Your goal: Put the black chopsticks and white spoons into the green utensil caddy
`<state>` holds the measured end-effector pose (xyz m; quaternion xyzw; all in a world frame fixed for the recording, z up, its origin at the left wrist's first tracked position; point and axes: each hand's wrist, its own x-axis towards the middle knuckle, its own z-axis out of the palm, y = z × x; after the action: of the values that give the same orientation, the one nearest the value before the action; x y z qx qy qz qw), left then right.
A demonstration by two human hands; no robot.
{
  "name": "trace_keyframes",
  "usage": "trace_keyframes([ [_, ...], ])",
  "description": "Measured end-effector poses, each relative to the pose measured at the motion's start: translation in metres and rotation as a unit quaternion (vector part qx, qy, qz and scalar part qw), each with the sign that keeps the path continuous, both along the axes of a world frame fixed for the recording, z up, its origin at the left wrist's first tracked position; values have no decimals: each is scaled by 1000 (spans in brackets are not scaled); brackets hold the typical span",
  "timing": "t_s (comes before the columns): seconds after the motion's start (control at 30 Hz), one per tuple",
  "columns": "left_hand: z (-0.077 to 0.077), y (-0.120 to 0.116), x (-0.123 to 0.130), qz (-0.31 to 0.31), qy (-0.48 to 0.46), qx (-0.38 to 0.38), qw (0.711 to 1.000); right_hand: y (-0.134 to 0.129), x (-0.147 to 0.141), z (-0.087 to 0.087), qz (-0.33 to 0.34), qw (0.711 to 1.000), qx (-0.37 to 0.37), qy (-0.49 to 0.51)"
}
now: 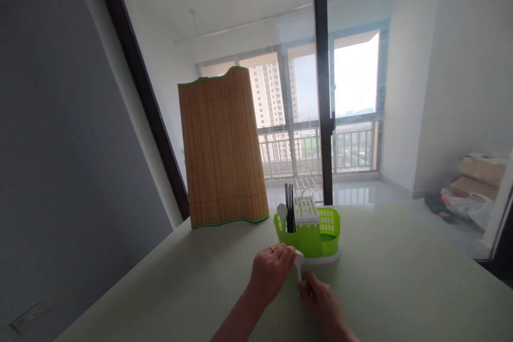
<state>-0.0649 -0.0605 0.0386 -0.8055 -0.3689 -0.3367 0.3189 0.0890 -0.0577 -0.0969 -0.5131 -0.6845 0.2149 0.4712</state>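
Just in front of a green cutlery holder, I have a small white spoon between my hands. My left hand is closed, with its fingertips at the spoon's bowl. The lower end of the handle is pinched by my right hand, whose fingers are partly hidden. Black chopsticks and another white spoon stand upright in the left part of the holder. A white slotted piece sits at its middle, and the holder rests on a white base.
Behind and left of the holder, a brown bamboo mat with green edging stands upright on the pale table. A dark-framed glass door is beyond the table. Cardboard boxes and bags lie on the floor at right.
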Motion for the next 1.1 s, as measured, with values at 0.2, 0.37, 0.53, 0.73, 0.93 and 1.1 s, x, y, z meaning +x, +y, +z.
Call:
trace_keyframes([
  [0.2, 25, 6, -14, 4, -23, 19, 1000, 0, 0, -3, 13, 999, -6, -46],
  [0.37, 75, 23, -38, 15, -98, 86, 991, -2, 1, -4, 10, 998, 35, -56],
  [0.53, 91, 53, -42, 81, -124, 63, 987, -1, 1, -7, 15, 997, 47, -62],
  [0.73, 64, 90, -26, 146, -78, -77, 983, 0, 1, -8, 16, 995, 75, -56],
  [0.93, 39, 113, -17, 167, -55, -172, 969, -3, -1, -4, 20, 996, 70, -60],
  [1.1, 31, 122, -13, 175, -79, -215, 957, -5, -2, 0, 19, 996, 69, -56],
])
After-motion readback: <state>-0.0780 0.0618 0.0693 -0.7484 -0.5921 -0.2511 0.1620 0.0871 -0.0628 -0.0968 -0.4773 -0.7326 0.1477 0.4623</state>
